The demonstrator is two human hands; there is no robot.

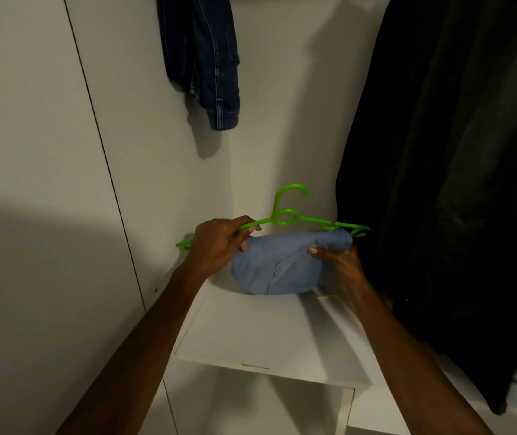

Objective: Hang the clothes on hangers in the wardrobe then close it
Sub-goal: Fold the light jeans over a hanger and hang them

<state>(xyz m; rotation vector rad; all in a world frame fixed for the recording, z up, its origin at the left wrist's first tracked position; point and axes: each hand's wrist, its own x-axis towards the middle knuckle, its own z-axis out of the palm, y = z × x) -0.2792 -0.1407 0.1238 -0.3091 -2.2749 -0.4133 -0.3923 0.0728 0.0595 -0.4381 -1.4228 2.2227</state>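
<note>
Head view: a green hanger (pixel 285 216) is gripped at its left arm by the left hand (pixel 219 246), fingers curled round the bar, hook upward. A light blue garment (pixel 285 265) (bunched, its kind not discernible) is held just below the hanger, between both hands; its right end is pinched by the right hand (pixel 338 262). Beneath the hands a white shelf (pixel 266 334) is seen. Dark jeans (pixel 207 64) are hung above the left hand; a black garment (pixel 455 183) is hung beside the right hand.
</note>
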